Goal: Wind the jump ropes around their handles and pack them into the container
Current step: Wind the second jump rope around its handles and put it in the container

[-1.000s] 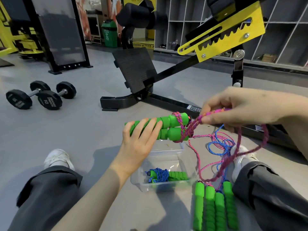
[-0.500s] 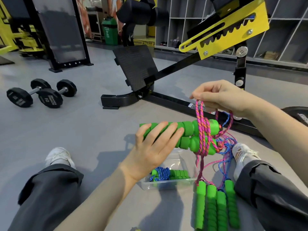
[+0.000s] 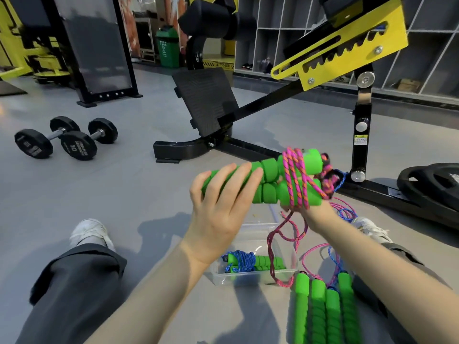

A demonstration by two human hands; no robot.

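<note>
My left hand [image 3: 218, 209] grips a pair of green foam handles [image 3: 270, 178] held level above the floor. A pink-orange rope [image 3: 296, 178] is looped several times round their right end. My right hand [image 3: 313, 214] sits under that end, mostly hidden by the handles, with the pink rope running through it and hanging down in a loose loop. Below lies a clear plastic container [image 3: 250, 279] holding one wound rope with blue cord [image 3: 242, 261]. Several more green handles [image 3: 325, 309] lie on the floor to its right, with pink and blue cord tangled behind them.
A black and yellow bench frame [image 3: 268, 108] stands just beyond my hands. Two dumbbells [image 3: 62, 139] lie at the left, and weight plates [image 3: 432, 182] at the far right. My legs in grey trousers and white shoes [image 3: 92, 232] flank the container.
My right hand has gone from above the handles down under their right end, laying another turn of pink rope. The handles have risen a little.
</note>
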